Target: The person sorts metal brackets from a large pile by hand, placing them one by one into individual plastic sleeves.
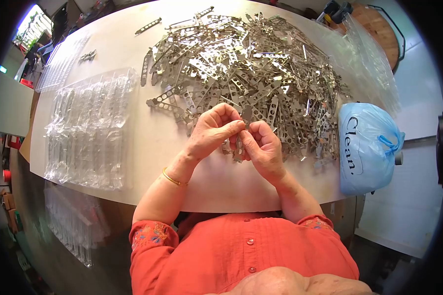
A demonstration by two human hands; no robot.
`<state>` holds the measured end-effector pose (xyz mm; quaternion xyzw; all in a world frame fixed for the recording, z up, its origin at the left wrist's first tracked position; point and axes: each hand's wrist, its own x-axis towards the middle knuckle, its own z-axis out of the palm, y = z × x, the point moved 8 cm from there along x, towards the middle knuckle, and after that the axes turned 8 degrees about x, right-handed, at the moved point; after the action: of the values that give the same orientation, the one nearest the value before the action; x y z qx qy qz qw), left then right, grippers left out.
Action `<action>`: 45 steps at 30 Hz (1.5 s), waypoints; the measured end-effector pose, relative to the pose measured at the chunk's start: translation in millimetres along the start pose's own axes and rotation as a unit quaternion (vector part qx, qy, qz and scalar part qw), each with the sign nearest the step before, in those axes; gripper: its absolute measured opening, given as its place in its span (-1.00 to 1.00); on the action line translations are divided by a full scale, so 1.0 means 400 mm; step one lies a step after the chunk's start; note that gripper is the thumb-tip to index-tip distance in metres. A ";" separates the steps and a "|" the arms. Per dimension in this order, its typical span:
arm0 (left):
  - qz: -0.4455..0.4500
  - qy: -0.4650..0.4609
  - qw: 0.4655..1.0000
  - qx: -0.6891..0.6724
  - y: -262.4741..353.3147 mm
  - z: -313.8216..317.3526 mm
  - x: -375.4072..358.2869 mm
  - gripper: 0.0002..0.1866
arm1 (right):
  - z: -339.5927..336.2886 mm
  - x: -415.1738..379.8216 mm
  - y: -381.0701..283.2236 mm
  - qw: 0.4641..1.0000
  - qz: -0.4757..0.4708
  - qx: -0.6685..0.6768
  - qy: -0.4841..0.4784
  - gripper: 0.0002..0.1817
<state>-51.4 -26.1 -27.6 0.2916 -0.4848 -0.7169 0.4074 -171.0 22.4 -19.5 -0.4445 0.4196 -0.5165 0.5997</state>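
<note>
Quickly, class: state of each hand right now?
Left hand: pinched closed; what it holds is unclear.
Right hand: closed, apparently on a metal part.

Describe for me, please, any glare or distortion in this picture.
In the head view, bright glare whitens patches of the metal pile; the table bows at its front edge, likely lens distortion; the window is very bright; the corners are black.

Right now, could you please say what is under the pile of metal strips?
The metal strips rest on the table, visible around their edges; anything else beneath is covered.
</note>
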 end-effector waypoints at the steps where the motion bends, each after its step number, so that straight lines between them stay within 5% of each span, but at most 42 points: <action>1: 0.002 0.001 1.000 -0.003 0.000 0.001 0.000 -0.83 | -0.003 -0.001 -0.001 1.000 -0.001 -0.002 0.003 -0.90; 18: 0.051 -0.061 0.993 0.083 0.021 0.033 -0.011 -0.76 | -0.025 0.004 -0.032 0.987 -0.158 0.036 -0.006 -0.90; 31: -0.032 -0.106 0.992 -0.056 -0.019 0.039 -0.012 -0.79 | -0.031 0.003 -0.009 0.997 -0.053 0.060 -0.005 -0.77; 39: -0.045 -0.126 0.989 -0.064 -0.023 0.048 -0.013 -0.78 | -0.031 0.003 -0.055 0.992 -0.115 0.050 0.008 -0.36; 45: -0.047 -0.113 0.992 -0.026 -0.038 0.033 -0.009 -0.75 | -0.031 0.005 -0.046 0.994 -0.101 0.042 0.010 -0.43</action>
<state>-64.8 -14.0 -36.8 0.2205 -0.4948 -0.7760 0.3231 -187.1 17.8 -5.0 -0.4536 0.3563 -0.5959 0.5587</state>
